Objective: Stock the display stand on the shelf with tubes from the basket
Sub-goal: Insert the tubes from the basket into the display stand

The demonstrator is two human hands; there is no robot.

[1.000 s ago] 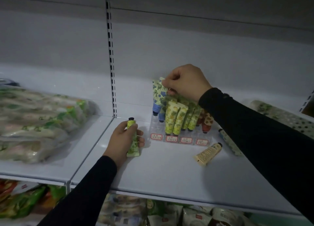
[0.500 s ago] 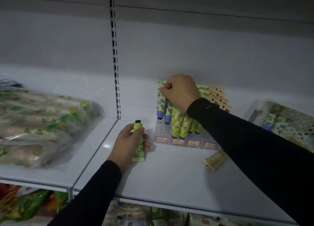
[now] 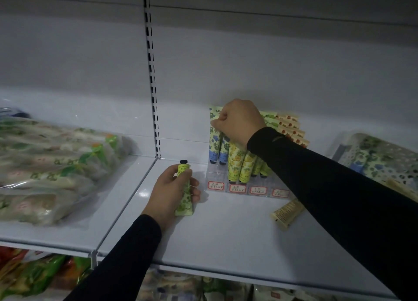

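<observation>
A clear display stand [image 3: 248, 189] with red price labels sits on the white shelf [image 3: 226, 237]. Blue, yellow, green and red patterned tubes stand cap-down in it. My right hand [image 3: 238, 121] pinches the top of a blue-flowered tube [image 3: 214, 142] in the stand's leftmost column. My left hand [image 3: 172, 191] rests on the shelf and grips a green tube [image 3: 184, 187] with its black cap pointing up. A beige tube [image 3: 287, 212] lies loose on the shelf to the right. The white basket [image 3: 382, 156] with more tubes stands at the far right.
A large clear bag of packaged goods [image 3: 52, 165] fills the left shelf bay. A slotted upright [image 3: 152, 86] divides the two bays. Snack packets [image 3: 40, 276] fill the lower shelf.
My right hand has lowered the blue-flowered tube into the leftmost column of the stand. The left hand stays put with the green tube. The view has shifted a little.
</observation>
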